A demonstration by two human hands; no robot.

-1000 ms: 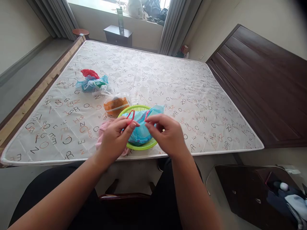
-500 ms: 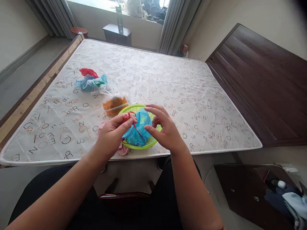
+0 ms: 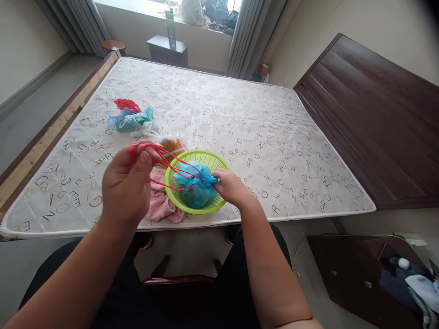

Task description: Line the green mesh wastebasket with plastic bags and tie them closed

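Red string (image 3: 171,165) is looped round the fingers of my left hand (image 3: 128,183), which is closed on it to the left of the basket. Its strands stretch right to the gathered neck of a blue plastic bag (image 3: 199,194). That bag sits inside a lime-green plastic basket (image 3: 221,161) near the mattress's front edge. My right hand (image 3: 231,187) pinches the bunched top of the bag at the basket's right side. What lies in the bag is hidden.
A pink cloth (image 3: 161,205) lies beside and partly under the basket. Behind are a clear bag with orange contents (image 3: 174,147) and crumpled blue bags (image 3: 128,119) with a red one (image 3: 126,105). The patterned mattress (image 3: 274,137) meets a dark headboard (image 3: 370,123).
My left hand has moved left and pulled the red string out long. My right hand, open before, has closed on the bag's top, which is now gathered. More of the pink cloth shows.
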